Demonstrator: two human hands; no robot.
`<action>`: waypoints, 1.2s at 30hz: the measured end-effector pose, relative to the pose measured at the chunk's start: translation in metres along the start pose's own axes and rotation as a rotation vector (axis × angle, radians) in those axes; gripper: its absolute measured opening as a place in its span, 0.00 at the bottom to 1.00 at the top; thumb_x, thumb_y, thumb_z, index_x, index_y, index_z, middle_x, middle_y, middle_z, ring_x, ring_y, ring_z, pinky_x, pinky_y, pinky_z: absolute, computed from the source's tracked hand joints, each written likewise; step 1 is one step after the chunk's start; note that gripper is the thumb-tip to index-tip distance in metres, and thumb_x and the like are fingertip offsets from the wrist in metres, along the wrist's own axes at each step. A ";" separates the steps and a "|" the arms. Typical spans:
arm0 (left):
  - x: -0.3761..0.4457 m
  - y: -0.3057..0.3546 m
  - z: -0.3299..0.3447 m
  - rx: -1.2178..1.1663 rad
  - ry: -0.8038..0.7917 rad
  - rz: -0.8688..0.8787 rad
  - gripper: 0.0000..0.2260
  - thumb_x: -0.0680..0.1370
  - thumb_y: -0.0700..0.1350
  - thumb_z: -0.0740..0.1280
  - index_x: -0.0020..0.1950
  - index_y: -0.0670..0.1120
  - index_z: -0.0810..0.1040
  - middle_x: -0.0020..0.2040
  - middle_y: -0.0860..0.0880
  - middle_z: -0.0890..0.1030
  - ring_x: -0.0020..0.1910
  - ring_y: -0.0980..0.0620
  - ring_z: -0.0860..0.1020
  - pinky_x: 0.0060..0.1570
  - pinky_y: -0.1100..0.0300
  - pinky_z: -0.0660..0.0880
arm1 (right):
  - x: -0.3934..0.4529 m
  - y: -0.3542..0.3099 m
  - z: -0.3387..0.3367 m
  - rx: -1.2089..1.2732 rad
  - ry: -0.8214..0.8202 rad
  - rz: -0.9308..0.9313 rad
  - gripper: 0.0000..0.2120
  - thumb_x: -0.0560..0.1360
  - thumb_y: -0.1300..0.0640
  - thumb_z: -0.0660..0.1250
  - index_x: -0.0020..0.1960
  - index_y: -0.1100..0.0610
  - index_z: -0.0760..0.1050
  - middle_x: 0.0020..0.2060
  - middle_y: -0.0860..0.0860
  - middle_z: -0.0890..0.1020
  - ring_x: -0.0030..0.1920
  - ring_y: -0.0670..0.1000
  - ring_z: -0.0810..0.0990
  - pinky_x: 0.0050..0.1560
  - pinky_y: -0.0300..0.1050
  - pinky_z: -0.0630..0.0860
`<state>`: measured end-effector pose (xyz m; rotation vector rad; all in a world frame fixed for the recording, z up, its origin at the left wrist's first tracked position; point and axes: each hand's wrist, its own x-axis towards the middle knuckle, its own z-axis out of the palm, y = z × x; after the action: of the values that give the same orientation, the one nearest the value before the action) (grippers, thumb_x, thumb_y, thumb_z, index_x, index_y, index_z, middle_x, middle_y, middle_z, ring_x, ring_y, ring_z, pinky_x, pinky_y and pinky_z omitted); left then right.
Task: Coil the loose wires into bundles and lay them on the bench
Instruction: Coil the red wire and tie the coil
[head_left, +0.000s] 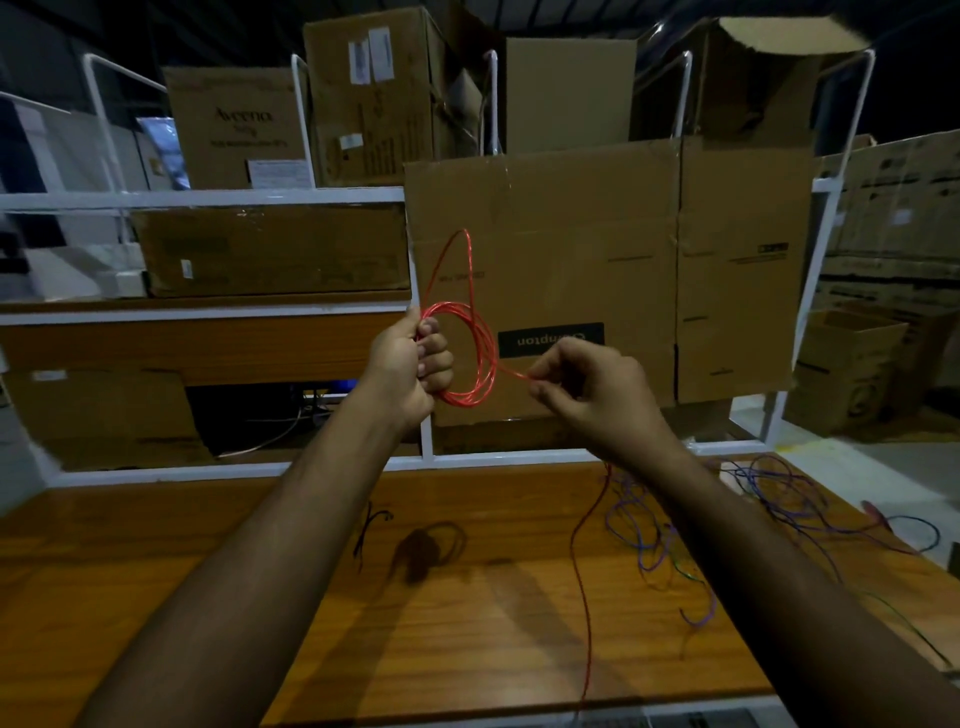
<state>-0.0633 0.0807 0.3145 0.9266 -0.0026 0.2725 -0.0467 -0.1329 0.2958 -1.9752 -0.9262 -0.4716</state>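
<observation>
Raised above the glossy wood-grain surface (260, 597), the left hand (410, 364) curls its fingers round several round loops of a thin, shiny red wire (480, 353). The right hand (592, 395) pinches the same strand just beside the coil, and its slack tail drops to the surface. A loose tangle of purple and blue wires (779, 499) sprawls at the right, before stacked matte cardboard boxes (597, 249).
</observation>
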 end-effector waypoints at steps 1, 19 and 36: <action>0.000 0.000 0.000 0.002 0.006 0.001 0.20 0.85 0.56 0.52 0.36 0.49 0.68 0.25 0.54 0.63 0.20 0.58 0.58 0.18 0.65 0.55 | 0.000 0.007 0.003 -0.012 0.090 -0.017 0.05 0.77 0.59 0.71 0.49 0.51 0.78 0.43 0.43 0.81 0.44 0.39 0.80 0.42 0.30 0.77; -0.003 0.000 0.004 0.013 -0.046 -0.002 0.20 0.85 0.56 0.51 0.37 0.49 0.68 0.26 0.54 0.62 0.22 0.58 0.57 0.22 0.65 0.53 | -0.013 0.012 0.019 -0.770 0.098 0.142 0.06 0.83 0.56 0.57 0.49 0.54 0.71 0.33 0.47 0.71 0.30 0.47 0.69 0.33 0.44 0.67; -0.020 -0.009 0.016 0.495 -0.265 -0.021 0.14 0.85 0.52 0.54 0.51 0.44 0.73 0.33 0.49 0.69 0.27 0.56 0.65 0.26 0.65 0.62 | 0.045 -0.047 -0.005 -0.692 -0.037 -0.533 0.18 0.79 0.54 0.66 0.66 0.58 0.70 0.42 0.51 0.81 0.33 0.47 0.78 0.30 0.36 0.73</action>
<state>-0.0782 0.0582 0.3145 1.4494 -0.1763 0.1282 -0.0533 -0.1026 0.3529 -2.3227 -1.4603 -1.1869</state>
